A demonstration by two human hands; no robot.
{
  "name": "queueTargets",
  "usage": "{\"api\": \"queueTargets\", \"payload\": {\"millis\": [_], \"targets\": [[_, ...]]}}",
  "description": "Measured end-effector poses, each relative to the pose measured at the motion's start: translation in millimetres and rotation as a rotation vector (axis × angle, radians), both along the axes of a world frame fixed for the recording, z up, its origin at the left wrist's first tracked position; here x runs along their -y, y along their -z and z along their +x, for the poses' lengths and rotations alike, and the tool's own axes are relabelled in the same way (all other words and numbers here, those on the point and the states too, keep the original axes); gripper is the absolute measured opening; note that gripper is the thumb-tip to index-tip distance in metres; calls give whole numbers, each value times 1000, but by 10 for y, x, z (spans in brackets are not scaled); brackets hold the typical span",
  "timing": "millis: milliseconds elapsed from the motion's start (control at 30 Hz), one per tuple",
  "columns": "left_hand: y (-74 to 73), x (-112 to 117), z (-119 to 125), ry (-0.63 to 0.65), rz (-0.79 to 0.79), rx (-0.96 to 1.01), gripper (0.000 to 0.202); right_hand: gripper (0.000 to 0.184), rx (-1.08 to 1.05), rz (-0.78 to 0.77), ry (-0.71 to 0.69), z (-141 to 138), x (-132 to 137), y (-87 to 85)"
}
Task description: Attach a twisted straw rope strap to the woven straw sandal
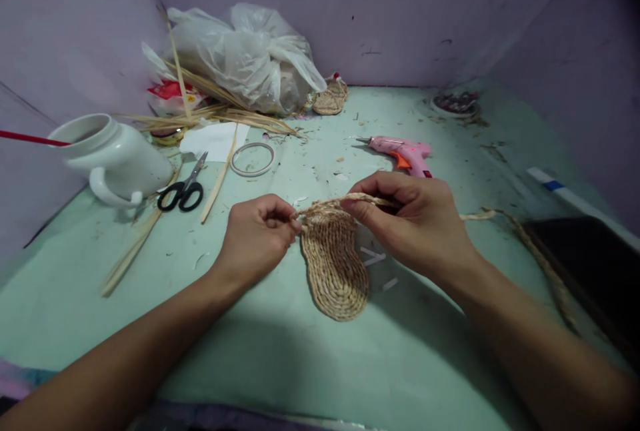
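Note:
A coiled straw slipper sole (336,271) hangs between my hands, its rounded end pointing toward me. With fingers pinched together, my left hand (263,231) grips the upper left end of the woven piece. My right hand (407,217) is closed on a braided straw cord (367,198) that runs along the top of the sole. The cord's tail (480,215) comes out past my right hand and trails over the table to the right. Whether the sole's lower end touches the table I cannot tell.
A pink glue gun (400,149) lies behind my right hand. On the left are black-handled scissors (187,191), a white mug (117,157) on its side and straw strips (135,251). Farther back sit a tape ring (253,174), a plastic bag (250,61) and a small slipper (330,97). A dark flat object (590,271) lies right.

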State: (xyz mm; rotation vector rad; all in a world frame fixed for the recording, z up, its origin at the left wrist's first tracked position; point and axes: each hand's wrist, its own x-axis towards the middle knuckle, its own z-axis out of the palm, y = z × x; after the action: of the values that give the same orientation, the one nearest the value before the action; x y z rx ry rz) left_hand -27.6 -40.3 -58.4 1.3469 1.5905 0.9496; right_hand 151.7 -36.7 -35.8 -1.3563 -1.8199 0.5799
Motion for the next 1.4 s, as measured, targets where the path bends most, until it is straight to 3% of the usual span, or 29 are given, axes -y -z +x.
{"api": "queueTargets", "payload": {"millis": [733, 1067, 1400], "targets": [[41, -12, 33, 27, 5, -87, 11, 11, 48, -85, -23, 26, -3, 44], [44, -31, 40, 73, 60, -180, 6, 17, 269, -191, -69, 81, -43, 3], [40, -19, 39, 78, 70, -172, 5, 36, 500, -209, 51, 64, -51, 75]]}}
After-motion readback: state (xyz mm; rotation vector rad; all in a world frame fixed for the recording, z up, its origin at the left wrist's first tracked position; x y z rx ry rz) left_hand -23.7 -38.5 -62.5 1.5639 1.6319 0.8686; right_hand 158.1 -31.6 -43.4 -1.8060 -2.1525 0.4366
